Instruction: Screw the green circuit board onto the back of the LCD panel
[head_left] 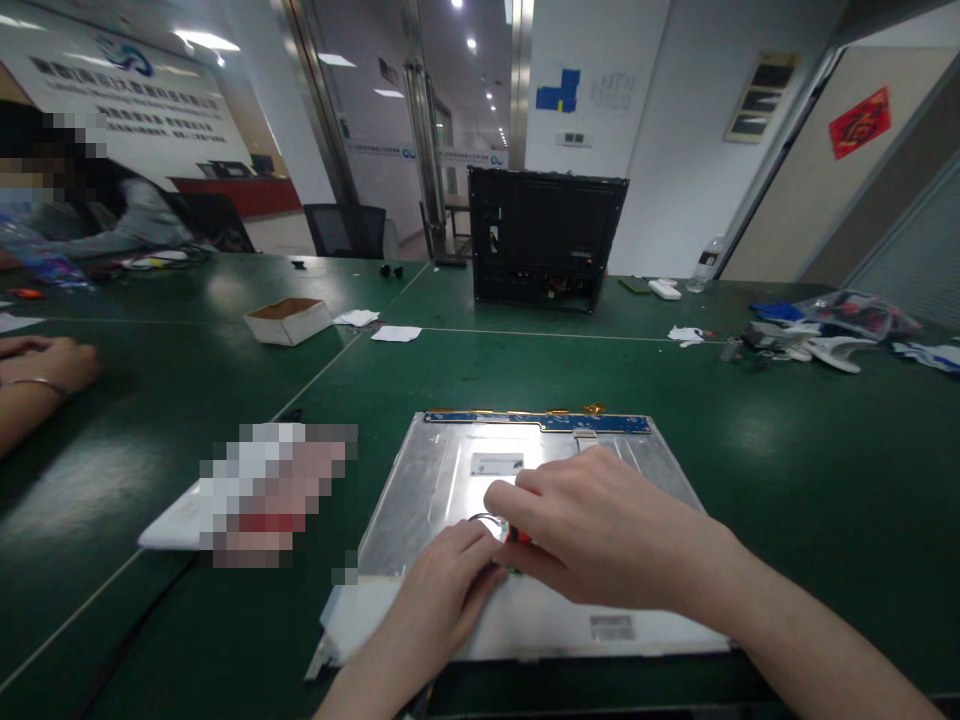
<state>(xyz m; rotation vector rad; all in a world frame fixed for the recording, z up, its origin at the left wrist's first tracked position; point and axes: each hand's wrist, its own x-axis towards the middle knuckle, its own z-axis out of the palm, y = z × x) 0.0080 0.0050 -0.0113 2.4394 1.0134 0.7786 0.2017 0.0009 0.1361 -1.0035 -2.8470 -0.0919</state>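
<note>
Hands together over shiny flat metal panel (442, 480) on smooth green table (787, 450). Left hand (442, 595) and right hand (600, 530) both pinching small red and black part (516, 538) with thin wire. Panel square, silver-grey, blue strip (536, 421) along far edge. Lying flat, long side left to right.

Hands hide the small red part (517, 537).

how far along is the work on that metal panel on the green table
Done: the panel lies flat, back up, apart from the black chassis behind. In hand: left hand and right hand pinch a small red-and-green part with wires at its middle. Left: the blue board strip remains attached along the far edge.
</note>
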